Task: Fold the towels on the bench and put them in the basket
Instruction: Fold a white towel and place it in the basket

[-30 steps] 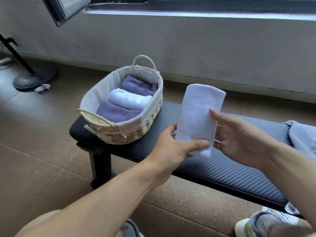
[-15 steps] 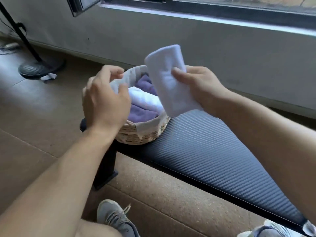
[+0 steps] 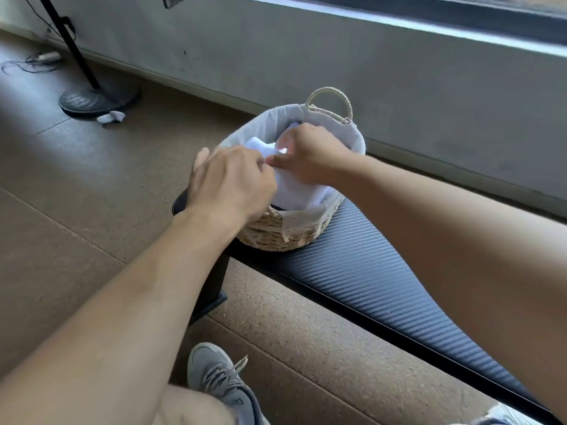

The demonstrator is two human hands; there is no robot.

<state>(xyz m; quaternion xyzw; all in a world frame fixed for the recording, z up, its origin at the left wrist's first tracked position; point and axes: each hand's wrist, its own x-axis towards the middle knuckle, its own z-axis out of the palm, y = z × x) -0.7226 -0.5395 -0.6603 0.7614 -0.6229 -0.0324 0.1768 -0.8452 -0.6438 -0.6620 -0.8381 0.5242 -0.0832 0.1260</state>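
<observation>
A woven straw basket with a pale cloth liner (image 3: 306, 233) sits at the middle of the frame on the left end of the dark, ribbed padded counter (image 3: 362, 271), which runs away toward the lower right. A looped straw handle (image 3: 333, 101) stands up at the basket's far rim.

Both hands meet over the basket's opening. The left hand (image 3: 230, 182) comes in from the lower left, knuckles up, its fingers curled down onto the folded white towel (image 3: 294, 191) at the near side of the basket; whether they pinch the cloth or only press on it cannot be told, since the fingertips are hidden. The right hand (image 3: 310, 154) reaches in from the right, its fingers bent and closed on the upper part of the same towel. The towel lies inside the liner, filling the near half of the basket, with another white fold (image 3: 259, 144) showing just behind the left hand.

In the upper left of the frame a black stand with a round base (image 3: 98, 98) rests on the brown floor (image 3: 76, 185), a small crumpled white scrap (image 3: 111, 117) just beside it. A grey laced sneaker (image 3: 221, 384) shows at the bottom centre, below the counter's edge. A grey wall (image 3: 337, 56) under a window sill crosses the top.
</observation>
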